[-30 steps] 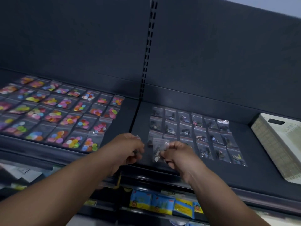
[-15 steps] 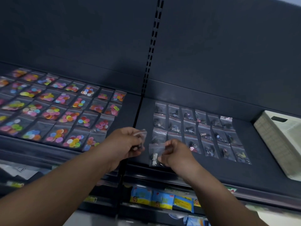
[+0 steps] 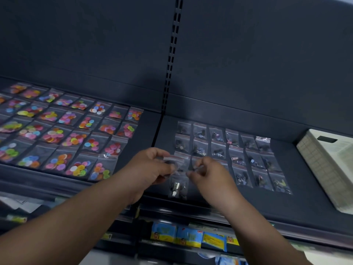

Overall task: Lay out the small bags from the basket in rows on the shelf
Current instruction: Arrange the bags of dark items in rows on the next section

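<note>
Small clear bags of dark hardware [image 3: 232, 150] lie in rows on the right half of the dark shelf [image 3: 309, 203]. One more such bag [image 3: 177, 186] lies alone at the front left of that block, below my two hands. My left hand [image 3: 150, 167] is closed around a small stack of clear bags [image 3: 172, 162]. Just to its right, my right hand [image 3: 209, 174] pinches the edge of a blurred clear bag [image 3: 194, 166] between thumb and fingertips. The white basket [image 3: 324, 169] stands at the shelf's far right.
The left half of the shelf carries rows of bags of colourful buttons [image 3: 66, 134]. A slotted upright [image 3: 172, 60] divides the dark back panels. Below the front edge hang blue and yellow packets [image 3: 189, 236].
The bag my right hand held now lies on the shelf near the front edge. My right hand has risen to the stack in my left hand. The view has shifted a little.
</note>
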